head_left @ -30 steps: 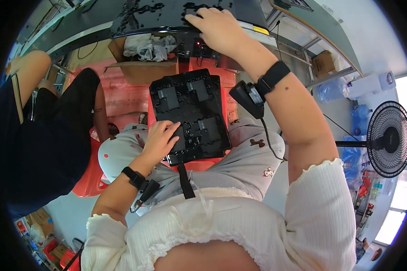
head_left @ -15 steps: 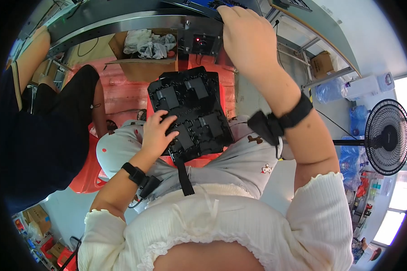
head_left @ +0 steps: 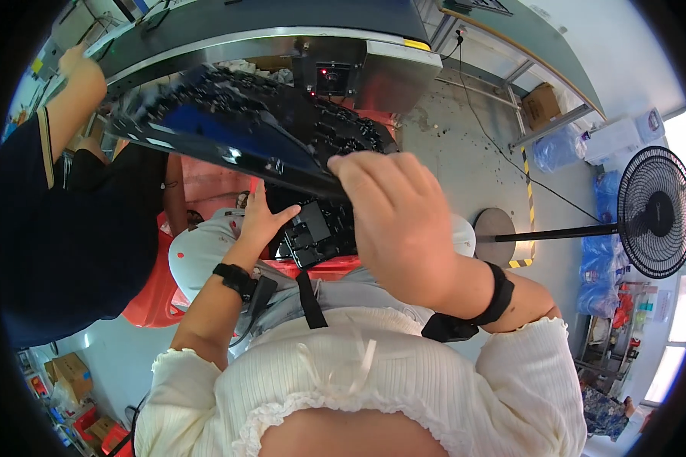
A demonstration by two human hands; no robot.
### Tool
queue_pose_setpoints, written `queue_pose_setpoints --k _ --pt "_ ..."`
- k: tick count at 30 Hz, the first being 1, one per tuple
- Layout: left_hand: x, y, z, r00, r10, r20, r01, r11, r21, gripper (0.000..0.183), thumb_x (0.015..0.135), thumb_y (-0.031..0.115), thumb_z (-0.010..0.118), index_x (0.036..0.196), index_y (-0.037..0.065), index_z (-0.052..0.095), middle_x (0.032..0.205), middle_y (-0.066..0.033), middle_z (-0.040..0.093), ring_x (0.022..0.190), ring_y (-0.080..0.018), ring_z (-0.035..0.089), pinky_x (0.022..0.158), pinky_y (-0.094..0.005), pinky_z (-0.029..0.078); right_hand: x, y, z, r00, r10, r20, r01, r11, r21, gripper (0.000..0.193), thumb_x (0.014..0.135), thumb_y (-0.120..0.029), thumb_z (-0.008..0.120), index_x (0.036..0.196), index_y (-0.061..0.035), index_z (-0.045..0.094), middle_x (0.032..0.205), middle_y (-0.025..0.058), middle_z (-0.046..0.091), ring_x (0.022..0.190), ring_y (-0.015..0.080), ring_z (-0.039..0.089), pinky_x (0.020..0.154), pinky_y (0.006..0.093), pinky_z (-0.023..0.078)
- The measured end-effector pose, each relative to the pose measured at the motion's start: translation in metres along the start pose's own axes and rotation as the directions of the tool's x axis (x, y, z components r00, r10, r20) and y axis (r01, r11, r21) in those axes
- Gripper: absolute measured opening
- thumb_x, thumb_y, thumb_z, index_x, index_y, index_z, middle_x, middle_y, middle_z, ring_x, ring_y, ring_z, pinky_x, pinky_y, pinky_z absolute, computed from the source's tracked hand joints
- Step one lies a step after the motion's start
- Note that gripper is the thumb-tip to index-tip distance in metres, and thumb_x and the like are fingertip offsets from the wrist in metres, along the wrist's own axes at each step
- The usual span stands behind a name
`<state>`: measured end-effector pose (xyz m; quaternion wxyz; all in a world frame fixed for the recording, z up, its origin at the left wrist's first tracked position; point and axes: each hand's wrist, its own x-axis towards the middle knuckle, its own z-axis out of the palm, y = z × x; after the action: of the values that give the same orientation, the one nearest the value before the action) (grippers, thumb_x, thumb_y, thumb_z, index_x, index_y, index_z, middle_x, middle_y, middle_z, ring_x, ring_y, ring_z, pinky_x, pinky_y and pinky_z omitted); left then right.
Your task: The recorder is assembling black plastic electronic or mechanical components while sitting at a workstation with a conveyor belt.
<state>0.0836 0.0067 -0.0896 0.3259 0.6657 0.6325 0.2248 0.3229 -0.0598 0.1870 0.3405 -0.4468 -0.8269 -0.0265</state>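
My right hand grips the near edge of a wide black plastic panel. The panel is tilted, blurred by motion, and has a blue area in its middle and a glossy rim. Beneath it, a black moulded plastic piece with square blocks sits over my lap, its far part hidden by the panel. My left hand rests at the left edge of that piece, thumb and fingers spread. A black strap hangs from the piece's near edge.
A dark worktop with a metal edge runs across the far side, with a control box below it. A co-worker's arm is at the left. On the right stand a black fan and its round base.
My right hand has come down from the worktop toward me, bringing the black panel over the moulded piece. My left hand's fingers have shifted to that piece's left edge.
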Motion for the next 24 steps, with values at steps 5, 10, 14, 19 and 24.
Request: queue_pose_setpoints --k 5,10,14,19,24 --pt "-0.019 0.005 -0.019 0.928 -0.296 0.226 0.355 0.526 -0.773 0.075 0.092 0.057 0.059 0.139 0.0 0.046 0.128 -0.0162 0.06 0.12 -0.0275 0.057 0.1 -0.0377 0.044 -0.055 0.015 0.055 0.919 0.207 0.335 -0.143 0.968 -0.207 0.051 0.072 0.0 0.063 0.123 0.0036 0.058 0.113 0.0167 0.054 0.101 0.0312 0.054 0.074 0.0416 0.049" --pt "-0.022 0.032 -0.011 0.981 -0.075 0.18 0.155 0.86 -0.487 0.088 0.092 0.058 0.058 0.143 -0.011 0.037 0.143 -0.0303 0.043 0.134 -0.0388 0.043 0.112 -0.0402 0.033 -0.09 0.017 0.146 0.347 0.104 0.932 -0.454 0.888 0.07 0.063 0.086 -0.021 0.069 0.136 0.0091 0.045 0.117 0.0253 0.047 0.105 0.0422 0.055 0.091 0.0445 0.049" --pt "-0.012 0.023 0.015 0.991 -0.119 -0.066 0.114 0.99 -0.083 0.091 0.088 0.037 0.07 0.147 -0.014 0.023 0.147 -0.0361 0.034 0.14 -0.0462 0.032 0.116 -0.0445 0.028 -0.079 0.035 0.176 0.629 0.069 0.774 -0.473 0.824 0.311 0.05 0.087 -0.02 0.066 0.128 0.0049 0.051 0.116 0.0273 0.052 0.106 0.0427 0.057 0.092 0.0449 0.048" --pt "0.018 -0.013 0.004 0.999 0.031 0.031 -0.019 0.935 -0.353 0.078 0.09 0.019 0.068 0.151 -0.003 0.025 0.149 -0.0259 0.04 0.139 -0.0371 0.038 0.115 -0.0396 0.029 -0.083 0.116 0.155 0.821 0.526 0.221 -0.541 0.841 0.009 0.047 0.09 -0.034 0.064 0.116 0.0045 0.057 0.106 0.0255 0.06 0.105 0.043 0.057 0.089 0.049 0.049" --pt "0.031 -0.004 -0.009 0.998 -0.008 0.054 0.038 0.821 -0.569 0.069 0.089 0.003 0.063 0.15 0.002 0.031 0.143 -0.0186 0.049 0.132 -0.0282 0.046 0.11 -0.0339 0.034 -0.109 0.156 0.172 0.418 0.69 0.591 -0.819 0.568 -0.084 0.063 0.092 -0.052 0.06 0.106 0.0092 0.063 0.113 0.0322 0.057 0.104 0.0463 0.059 0.091 0.0478 0.048"
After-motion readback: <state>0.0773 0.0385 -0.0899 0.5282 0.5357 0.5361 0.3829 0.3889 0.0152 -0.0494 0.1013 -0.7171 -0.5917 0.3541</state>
